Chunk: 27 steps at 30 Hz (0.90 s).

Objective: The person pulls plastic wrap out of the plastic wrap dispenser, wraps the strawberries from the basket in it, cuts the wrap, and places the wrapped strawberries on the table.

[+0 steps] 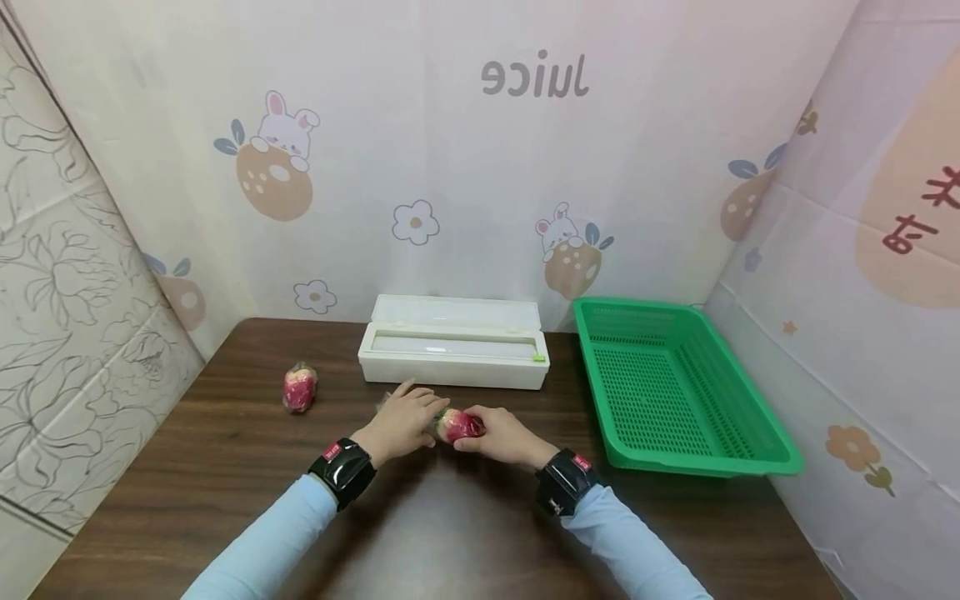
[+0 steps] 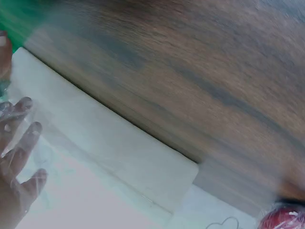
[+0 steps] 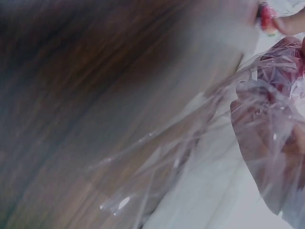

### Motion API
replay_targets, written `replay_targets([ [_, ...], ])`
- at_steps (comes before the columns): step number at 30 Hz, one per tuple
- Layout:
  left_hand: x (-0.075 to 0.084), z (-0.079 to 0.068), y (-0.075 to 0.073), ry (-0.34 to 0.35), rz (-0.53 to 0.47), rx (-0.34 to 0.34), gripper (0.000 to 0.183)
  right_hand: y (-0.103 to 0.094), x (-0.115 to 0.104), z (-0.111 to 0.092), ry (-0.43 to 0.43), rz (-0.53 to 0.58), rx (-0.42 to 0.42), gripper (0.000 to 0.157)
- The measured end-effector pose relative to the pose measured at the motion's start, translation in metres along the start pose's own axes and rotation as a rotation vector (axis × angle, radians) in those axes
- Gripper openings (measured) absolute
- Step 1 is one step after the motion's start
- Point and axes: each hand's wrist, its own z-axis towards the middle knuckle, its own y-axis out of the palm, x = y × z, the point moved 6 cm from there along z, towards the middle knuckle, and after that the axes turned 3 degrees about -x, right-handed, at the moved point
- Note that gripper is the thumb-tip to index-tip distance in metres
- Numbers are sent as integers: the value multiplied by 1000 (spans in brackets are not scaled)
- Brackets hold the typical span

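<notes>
In the head view my right hand (image 1: 506,435) grips a red fruit (image 1: 459,426) with a pale yellow-green end, thumb on the near side. Clear plastic film (image 3: 162,143) trails from the fruit in the right wrist view, wrinkled and stretched. My left hand (image 1: 405,422) is just left of the fruit, its fingers spread and reaching forward. Film lies over those fingers (image 2: 28,143) in the left wrist view. Right behind both hands stands a white cling film box (image 1: 453,371), lid raised, with a green slider at its right end.
A second red fruit (image 1: 300,388), wrapped in film, lies at the left of the dark wooden table (image 1: 225,467). On the right is a green plastic basket (image 1: 611,425). Printed cloth walls (image 1: 450,150) close off the back and sides.
</notes>
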Motion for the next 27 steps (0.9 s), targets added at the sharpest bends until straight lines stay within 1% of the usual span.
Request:
replay_targets([
  [2, 1, 0, -1, 21, 48, 43, 55, -1, -1, -2, 19, 48, -7, 61],
  [6, 0, 1, 2, 40, 94, 86, 35, -1, -2, -5, 51, 91, -4, 61],
  [10, -2, 2, 9, 52, 116, 78, 19, -1, -2, -8, 73, 98, 14, 60],
  [13, -3, 3, 14, 50, 127, 65, 11, -1, -3, -11, 86, 101, 26, 60],
  [17, -3, 5, 19, 42, 127, 61, 10, -2, -4, -14, 87, 97, 55, 60],
  [21, -2, 7, 25, 41, 103, 64, 14, -3, -2, -17, 87, 87, 78, 60],
  [25, -1, 10, 26, 41, 61, 79, 17, -6, 1, -21, 99, 86, 102, 59],
  [27, -1, 13, 25, 27, 22, 85, 24, -9, 2, -22, 106, 89, 129, 57],
])
